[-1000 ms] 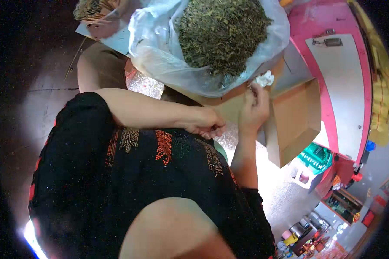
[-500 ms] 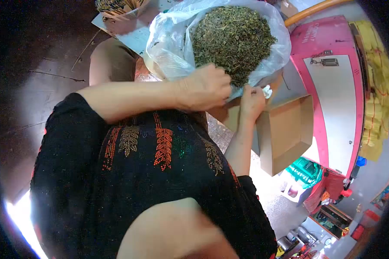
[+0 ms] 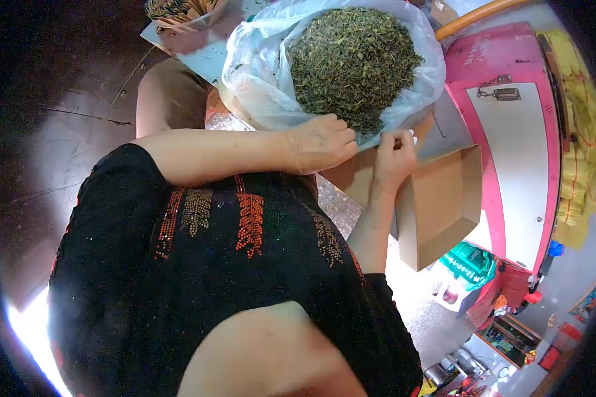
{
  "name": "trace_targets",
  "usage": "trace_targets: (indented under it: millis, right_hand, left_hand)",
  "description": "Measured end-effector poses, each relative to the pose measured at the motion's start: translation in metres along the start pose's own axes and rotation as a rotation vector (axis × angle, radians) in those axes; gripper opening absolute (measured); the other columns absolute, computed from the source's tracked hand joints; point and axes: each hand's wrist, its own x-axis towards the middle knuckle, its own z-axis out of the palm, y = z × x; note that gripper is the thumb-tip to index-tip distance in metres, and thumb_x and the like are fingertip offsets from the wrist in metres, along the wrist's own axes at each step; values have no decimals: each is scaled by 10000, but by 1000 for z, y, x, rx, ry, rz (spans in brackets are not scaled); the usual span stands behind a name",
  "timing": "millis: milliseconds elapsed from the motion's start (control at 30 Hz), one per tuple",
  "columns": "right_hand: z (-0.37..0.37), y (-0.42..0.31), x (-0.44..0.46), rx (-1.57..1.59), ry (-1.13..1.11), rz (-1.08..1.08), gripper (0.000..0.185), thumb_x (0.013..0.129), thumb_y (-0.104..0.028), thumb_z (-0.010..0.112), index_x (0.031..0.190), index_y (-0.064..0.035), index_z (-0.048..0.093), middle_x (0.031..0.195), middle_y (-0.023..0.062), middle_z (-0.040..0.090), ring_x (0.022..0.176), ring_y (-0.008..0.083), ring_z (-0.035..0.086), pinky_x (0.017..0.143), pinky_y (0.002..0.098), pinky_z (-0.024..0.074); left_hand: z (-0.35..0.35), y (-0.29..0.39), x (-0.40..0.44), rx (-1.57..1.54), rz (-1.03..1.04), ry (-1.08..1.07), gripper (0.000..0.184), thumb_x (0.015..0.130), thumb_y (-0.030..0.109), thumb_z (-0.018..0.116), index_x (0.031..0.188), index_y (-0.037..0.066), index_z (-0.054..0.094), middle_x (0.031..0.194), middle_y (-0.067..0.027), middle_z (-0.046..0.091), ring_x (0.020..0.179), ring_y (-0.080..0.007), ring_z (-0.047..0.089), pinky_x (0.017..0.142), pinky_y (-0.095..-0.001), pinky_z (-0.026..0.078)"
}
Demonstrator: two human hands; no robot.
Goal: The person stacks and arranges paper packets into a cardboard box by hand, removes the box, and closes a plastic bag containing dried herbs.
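Note:
A white translucent plastic bag (image 3: 255,83) stands open, heaped with dry dark green leaves (image 3: 354,63). My left hand (image 3: 323,144) lies at the bag's near edge, fingers curled and turned down, and what they hold is hidden. Just to its right, beside the lower rim of the bag, my right hand (image 3: 396,155) is closed in a pinch. Whatever is between its fingertips is too small to tell. A scrap of white shows behind those fingers, mostly covered. The two hands are apart.
An open cardboard box (image 3: 447,198) is right of my right hand. Beyond it stands a pink and white cabinet (image 3: 510,152). A container of brown sticks or strips (image 3: 185,13) sits at the upper left. A green bag (image 3: 469,264) is below the box.
My left hand has risen from my lap to the bag's near edge, then dropped slightly. My right hand has shifted a little, and its fingers now cover most of the white scrap.

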Motion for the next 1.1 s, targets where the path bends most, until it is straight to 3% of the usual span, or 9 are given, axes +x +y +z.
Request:
trace_targets:
  millis: [33,100,133,200,400,633,800,933,1100]
  right_hand:
    - [-3,-4,4,-1,-2,4,97,697,-98,541,692,-8,576,622,123,557,601,215,545,604,334,447]
    - [-8,-6,18,-90,-4,-617,148,658,-22,534,784,-50,607,792,112,604,791,245,571,746,345,445]
    - [-9,-8,25,-89,-3,-617,148,658,-22,534,784,-50,607,792,112,604,791,245,571,746,345,445]
    - [-11,-9,37,-210,-258,-785,230,653,-28,517,859,-52,616,941,109,605,974,279,533,880,396,380]
    - [-22,-3,60,-287,-575,-774,275,688,-132,513,934,-60,611,1038,99,596,1058,282,511,956,445,308]
    - [-11,-7,61,-380,-546,-898,362,695,-187,555,1028,-46,558,955,118,574,951,282,525,860,425,354]
    - [2,0,64,-375,-531,-924,182,722,-202,596,824,-68,526,728,93,546,737,280,544,697,381,394]
    - [9,10,68,-487,-571,-900,156,752,-207,593,763,-84,498,629,114,546,637,302,564,628,412,421]
    - [5,-9,82,-554,-799,-546,231,797,-249,541,725,-30,556,655,199,586,667,372,594,630,475,450]
  left_hand:
    - [0,0,0,-4,-1,-2,108,700,158,519,756,75,478,731,-58,472,692,-210,502,620,-341,402]
    - [-1,-1,3,26,19,62,113,698,155,519,755,75,465,728,-59,467,673,-204,503,597,-326,401]
    - [-1,-2,4,27,19,61,113,698,155,519,755,75,465,728,-59,467,673,-204,503,597,-326,401]
    - [-1,-2,5,63,22,77,117,701,154,513,748,70,448,732,-66,464,657,-202,502,582,-314,406]
    - [-11,-7,9,25,7,93,130,706,157,502,746,56,431,743,-86,461,657,-217,520,589,-326,443]
    - [-19,-13,11,-30,16,58,132,719,156,500,758,51,430,745,-93,458,656,-236,541,594,-331,470]
    - [-16,-16,9,-63,-20,15,123,728,151,499,755,54,429,745,-97,458,669,-244,549,603,-339,474]
    - [-16,-16,7,-62,-58,-10,117,731,148,496,753,56,427,746,-98,461,671,-247,549,603,-343,472]
    - [-9,-19,5,-109,-51,19,116,731,148,495,771,57,435,747,-94,464,663,-242,540,574,-357,454]
